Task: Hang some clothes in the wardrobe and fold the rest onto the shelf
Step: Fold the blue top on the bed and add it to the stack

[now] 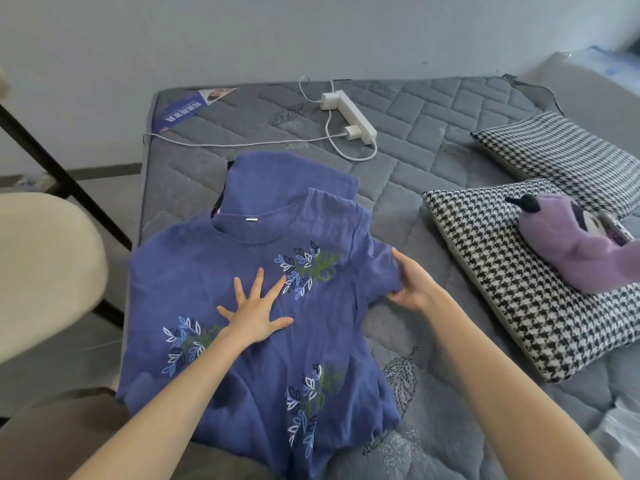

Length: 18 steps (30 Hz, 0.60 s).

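Left grip: my left grip [256, 310] lies flat on the chest of the blue shirt [214, 271]; fingers straight and spread wide, palm down on the cloth; it clasps nothing.
Right grip: my right grip [412, 282] is clamped on the shirt's sleeve [377, 261] at 3 o'clock; thumb on top, fingers curled under the hem, the cloth bunched between them.
Shirt: spread front-up on the bed [433, 140], collar at 12 o'clock, hem toward me at 6 o'clock; leaf prints at 1, 5 and 8 o'clock of my left grip.
Second garment: a folded blue piece [287, 178] lies at 12 o'clock, its near edge tucked under the shirt's collar.
Edges: the shirt's side at 9 o'clock runs along the bed's left edge; I cannot tell whether it hangs over; the hem at 6 o'clock passes out of view beneath my arms.
Open room: bare quilted mattress shows from 12 to 2 o'clock beyond the shirt, and a narrower strip from 3 to 5 o'clock between the shirt and the near pillow [502, 282].
Right side: two houndstooth pillows at 2 to 4 o'clock, the far pillow [561, 147] behind the near one; a purple plush toy [581, 251] rests on the near pillow, well apart from my right grip.
Far end: a white power strip [349, 114] at 1 o'clock with a plugged charger; its cable [242, 144] runs across the mattress just beyond the folded piece.
Left side: a cream chair [41, 265] at 9 o'clock, beside the bed; a black pole [59, 171] slants behind it.
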Each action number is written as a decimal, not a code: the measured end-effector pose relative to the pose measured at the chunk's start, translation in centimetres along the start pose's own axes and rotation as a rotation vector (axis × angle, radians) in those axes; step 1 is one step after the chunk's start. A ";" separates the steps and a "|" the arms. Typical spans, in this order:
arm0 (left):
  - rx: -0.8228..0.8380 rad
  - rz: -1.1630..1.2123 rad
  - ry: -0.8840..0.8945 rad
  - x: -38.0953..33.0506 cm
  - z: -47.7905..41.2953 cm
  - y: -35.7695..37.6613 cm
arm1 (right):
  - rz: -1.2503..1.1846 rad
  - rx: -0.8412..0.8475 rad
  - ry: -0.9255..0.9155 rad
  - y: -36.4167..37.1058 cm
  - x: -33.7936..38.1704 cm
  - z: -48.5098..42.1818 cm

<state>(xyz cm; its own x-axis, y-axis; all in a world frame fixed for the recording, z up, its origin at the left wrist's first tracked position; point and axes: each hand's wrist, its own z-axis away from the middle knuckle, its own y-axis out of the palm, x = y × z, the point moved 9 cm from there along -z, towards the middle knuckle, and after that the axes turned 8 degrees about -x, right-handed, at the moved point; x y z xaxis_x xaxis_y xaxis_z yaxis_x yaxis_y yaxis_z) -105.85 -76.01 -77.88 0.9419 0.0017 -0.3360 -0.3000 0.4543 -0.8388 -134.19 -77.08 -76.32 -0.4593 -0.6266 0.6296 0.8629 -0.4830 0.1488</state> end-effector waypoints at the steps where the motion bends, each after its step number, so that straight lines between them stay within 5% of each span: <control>1: 0.005 -0.001 -0.003 0.0 0.0 0.0 | 0.005 -0.013 0.017 -0.2 0.2 -0.1; 8: 0.033 -0.001 -0.010 0.0 -0.1 0.0 | 0.083 -0.043 0.123 0.3 -0.4 0.7; 14: 0.047 -0.011 -0.015 0.0 0.0 -0.2 | -0.038 -0.390 -0.424 -2.6 3.4 1.3; 18: 0.063 -0.022 -0.024 -0.1 0.0 -0.2 | -0.045 -0.513 -0.504 -5.3 2.7 1.8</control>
<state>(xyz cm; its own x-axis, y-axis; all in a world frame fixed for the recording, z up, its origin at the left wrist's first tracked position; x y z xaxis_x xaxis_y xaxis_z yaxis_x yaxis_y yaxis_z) -105.84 -76.05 -77.69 0.9516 0.0121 -0.3070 -0.2700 0.5095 -0.8170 -139.61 -75.17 -74.02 -0.2317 -0.3007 0.9251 0.5808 -0.8057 -0.1164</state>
